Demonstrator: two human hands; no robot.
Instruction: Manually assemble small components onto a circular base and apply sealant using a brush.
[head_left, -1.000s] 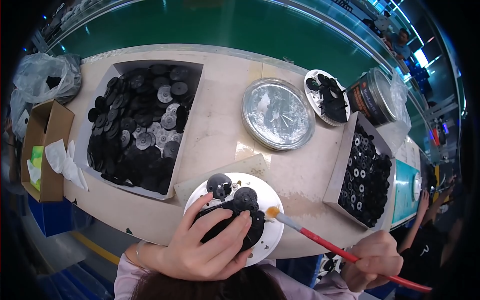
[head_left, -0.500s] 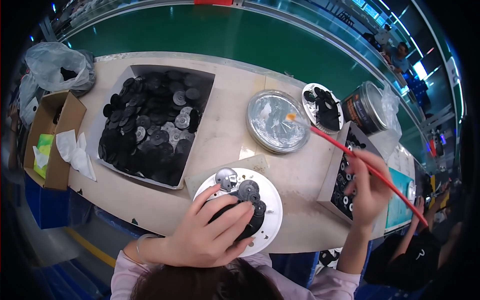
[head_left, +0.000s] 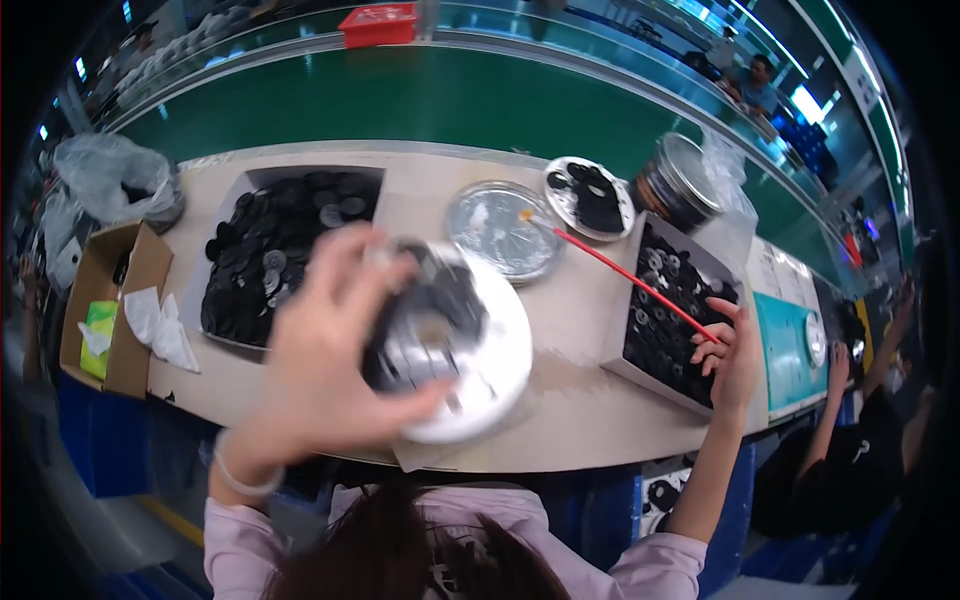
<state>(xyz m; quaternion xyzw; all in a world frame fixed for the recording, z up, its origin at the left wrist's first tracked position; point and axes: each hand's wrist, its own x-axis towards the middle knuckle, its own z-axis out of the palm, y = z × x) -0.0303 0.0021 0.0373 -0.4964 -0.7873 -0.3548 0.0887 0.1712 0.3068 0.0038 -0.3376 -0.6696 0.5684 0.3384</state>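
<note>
My left hand (head_left: 325,350), blurred by motion, curves its thumb and fingers around a black geared part on a white round plate (head_left: 500,340). Plate and part look lifted off the table and are smeared too, so the small gears cannot be made out. In my right hand (head_left: 728,350) is a thin brush with a red handle (head_left: 635,280), its fingers closed near the rear end. The brush's yellowish tip reaches over a shallow round dish (head_left: 500,255) smeared with a whitish paste; whether it touches cannot be told.
A white box of black discs (head_left: 270,250) stands left. To the right are a box of small black rings (head_left: 655,320), a white plate with black parts (head_left: 590,205) and a large tin (head_left: 685,185). A cardboard box (head_left: 125,300) sits far left. Another person's arm (head_left: 830,400) shows at right.
My left hand has raised the white plate from the table and moved it up and left. My right hand has shifted toward the brush's rear end; its tip stays at the dish.
</note>
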